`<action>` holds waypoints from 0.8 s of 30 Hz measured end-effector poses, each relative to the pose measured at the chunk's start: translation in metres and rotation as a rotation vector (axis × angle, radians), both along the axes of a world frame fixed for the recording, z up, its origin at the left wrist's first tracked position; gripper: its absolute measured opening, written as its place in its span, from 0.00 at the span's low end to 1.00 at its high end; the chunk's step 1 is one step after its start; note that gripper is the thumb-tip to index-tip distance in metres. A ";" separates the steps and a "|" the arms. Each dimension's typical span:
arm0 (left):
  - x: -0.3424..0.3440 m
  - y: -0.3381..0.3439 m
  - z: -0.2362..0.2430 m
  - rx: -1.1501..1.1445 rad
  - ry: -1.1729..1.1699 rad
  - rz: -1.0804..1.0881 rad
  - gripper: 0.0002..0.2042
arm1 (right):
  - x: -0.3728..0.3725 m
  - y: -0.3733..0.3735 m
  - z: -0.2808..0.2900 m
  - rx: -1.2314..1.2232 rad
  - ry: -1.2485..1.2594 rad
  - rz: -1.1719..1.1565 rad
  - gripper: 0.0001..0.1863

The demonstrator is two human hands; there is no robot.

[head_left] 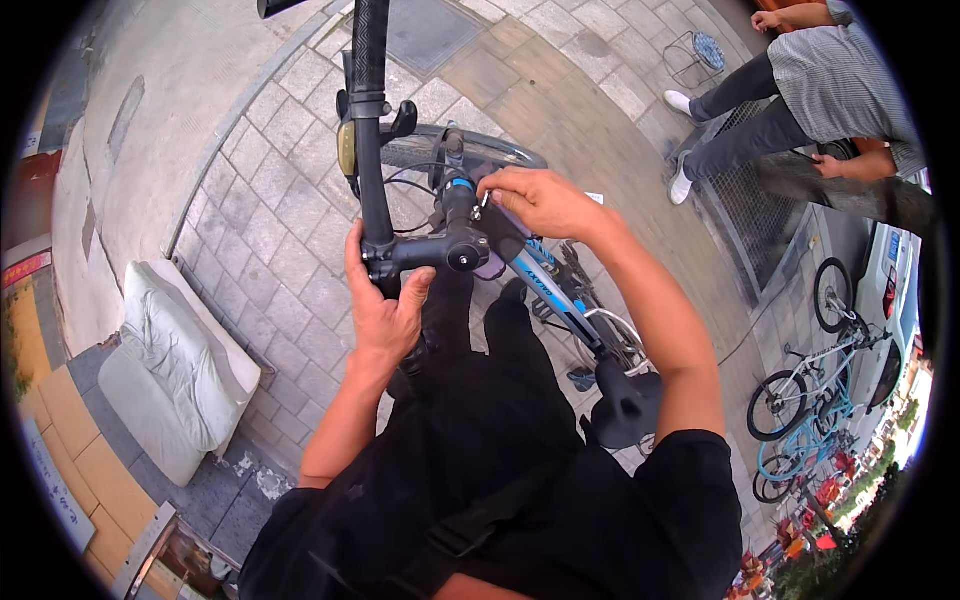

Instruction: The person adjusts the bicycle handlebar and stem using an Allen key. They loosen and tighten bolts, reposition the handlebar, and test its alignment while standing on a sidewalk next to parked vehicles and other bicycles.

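A bicycle with a black and blue frame [548,285] stands before me, its front wheel [520,152] on the far side. Its black handlebar [371,185] runs away from me and joins the short black stem [425,253]. My left hand [385,325] is wrapped round the handlebar beside the stem clamp, with the thumb below the stem. At the far side of the stem, my right hand [540,203] pinches a small silvery metal piece [484,199] close to the head of the frame. Its kind is too small to tell, and the fingers partly cover it.
The black saddle [622,405] is by my right elbow. A person [840,85] stands at the far right near a wire-legged stool [708,52]. Parked bicycles [800,390] and a white car [893,300] are on the right. Pale cushions [170,380] lie left on the paving.
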State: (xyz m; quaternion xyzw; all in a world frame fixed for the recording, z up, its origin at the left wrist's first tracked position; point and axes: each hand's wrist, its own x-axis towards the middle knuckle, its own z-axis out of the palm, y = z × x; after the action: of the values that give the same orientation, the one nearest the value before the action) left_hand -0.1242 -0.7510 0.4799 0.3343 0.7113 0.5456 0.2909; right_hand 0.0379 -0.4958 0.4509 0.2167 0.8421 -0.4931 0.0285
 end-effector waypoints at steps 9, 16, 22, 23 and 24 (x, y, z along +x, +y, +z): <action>-0.005 -0.005 -0.007 -0.052 0.190 -0.032 0.48 | -0.004 -0.006 -0.002 0.005 0.055 -0.001 0.14; -0.003 -0.007 -0.009 -0.065 0.244 -0.032 0.48 | -0.006 0.004 -0.014 0.169 0.221 0.115 0.13; -0.007 -0.007 -0.006 -0.076 0.236 -0.046 0.47 | -0.006 0.006 -0.010 0.140 0.181 0.132 0.12; -0.008 -0.008 -0.006 -0.079 0.242 -0.048 0.47 | -0.007 0.006 -0.008 0.134 0.172 0.133 0.11; -0.008 -0.008 -0.006 -0.081 0.247 -0.049 0.47 | -0.009 0.007 -0.008 0.158 0.189 0.145 0.11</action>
State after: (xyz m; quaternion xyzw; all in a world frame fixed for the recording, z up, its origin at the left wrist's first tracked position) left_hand -0.1326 -0.7588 0.4741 0.4041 0.7549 0.4638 0.2275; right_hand 0.0292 -0.4886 0.4428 0.1093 0.8907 -0.4400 -0.0327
